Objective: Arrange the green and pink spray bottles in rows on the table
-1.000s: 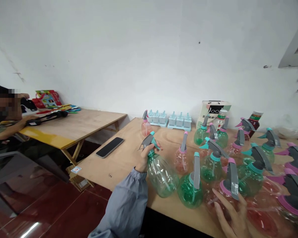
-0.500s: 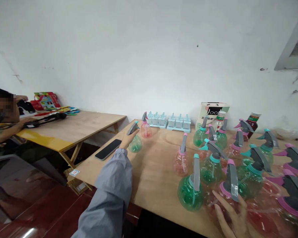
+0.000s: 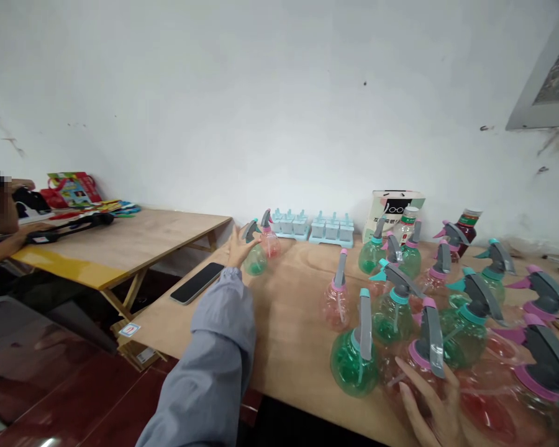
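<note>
At the far left part of the table, my left hand (image 3: pixel 239 246) is beside a green spray bottle (image 3: pixel 255 259), fingers apart around its grey spray head. Whether a fingertip still touches the head I cannot tell. Right behind that bottle stands a pink spray bottle (image 3: pixel 269 243). In the front right, my right hand (image 3: pixel 431 406) curls its fingers round the body of another pink spray bottle with a grey trigger (image 3: pixel 432 338). Close to it on the left stands a green spray bottle (image 3: pixel 354 365), with several more green and pink ones crowded behind and to the right.
A black phone (image 3: pixel 197 283) lies left of my left hand. Two light-blue ice-pop moulds (image 3: pixel 331 231) stand against the wall, near a paper bag (image 3: pixel 377 214) and a dark red bottle (image 3: pixel 466 228). Another person sits by the neighbouring table (image 3: pixel 168 242) at left.
My left hand's fingers have spread from the green spray bottle's head. That bottle now stands upright, nearer the pink one behind it. My right hand stays put; the view shifts slightly.
</note>
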Demonstrator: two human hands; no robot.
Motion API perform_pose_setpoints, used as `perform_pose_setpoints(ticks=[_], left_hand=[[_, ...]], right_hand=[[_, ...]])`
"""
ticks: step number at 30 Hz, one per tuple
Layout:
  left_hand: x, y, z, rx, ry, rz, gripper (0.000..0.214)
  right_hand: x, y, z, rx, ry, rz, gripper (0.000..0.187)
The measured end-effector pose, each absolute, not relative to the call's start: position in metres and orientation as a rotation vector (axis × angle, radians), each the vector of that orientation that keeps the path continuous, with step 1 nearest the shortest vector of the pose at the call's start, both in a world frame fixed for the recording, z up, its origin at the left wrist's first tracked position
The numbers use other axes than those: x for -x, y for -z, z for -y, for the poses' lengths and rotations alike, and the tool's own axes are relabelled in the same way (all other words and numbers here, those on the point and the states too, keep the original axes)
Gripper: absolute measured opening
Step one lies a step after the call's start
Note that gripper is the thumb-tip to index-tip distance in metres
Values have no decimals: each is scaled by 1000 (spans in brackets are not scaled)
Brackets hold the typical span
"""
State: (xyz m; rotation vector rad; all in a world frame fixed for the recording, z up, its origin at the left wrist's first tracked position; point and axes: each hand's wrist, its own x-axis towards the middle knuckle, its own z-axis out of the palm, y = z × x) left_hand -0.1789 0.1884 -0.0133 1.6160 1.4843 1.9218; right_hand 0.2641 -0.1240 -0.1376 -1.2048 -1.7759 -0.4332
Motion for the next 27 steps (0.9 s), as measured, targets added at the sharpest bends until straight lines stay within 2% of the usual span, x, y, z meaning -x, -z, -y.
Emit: perform_pose_setpoints(ticks=[2,3,5,6,7,9,10,12,13,15,19,27], left_hand=[[186,21,-167,-1593,-2147,-1574,114],[185,26,-153,-1592,-2321,-1563,116],[173,32,-122,-1575,-2712,-1404,101],[161,32,-106,-1636,-2786,-1306,90],[144,30,-91,-1769,-2754,-1197,78],[102,20,-66,-2145,-2249,-974,56],[79,13,-57,-2251,-1894,-884,55],[35,-2,-47,-2197,-1507,-716,72],[16,-8,-46,-2110,-1427,-671,80],[-13,-12,-48,-1958,-1265,-599,78],[-25,-3,-64,-1534,-1284,-582,46],[20,6,-81,-1016,-1434,-407,23]], right_hand=[[-262,135,124,1201,441,1775,40],[-261,134,124,1203,447,1771,40],[-259,131,125,1204,455,1757,40],[-259,130,125,1204,450,1752,40],[-258,129,125,1202,439,1749,39],[-258,129,125,1199,420,1740,38],[-258,128,125,1198,421,1736,37],[-258,128,125,1186,440,1739,36],[-259,127,124,1180,453,1747,36],[-259,126,124,1177,472,1772,37],[-258,124,124,1182,490,1787,36],[-254,118,125,1168,483,1763,34]])
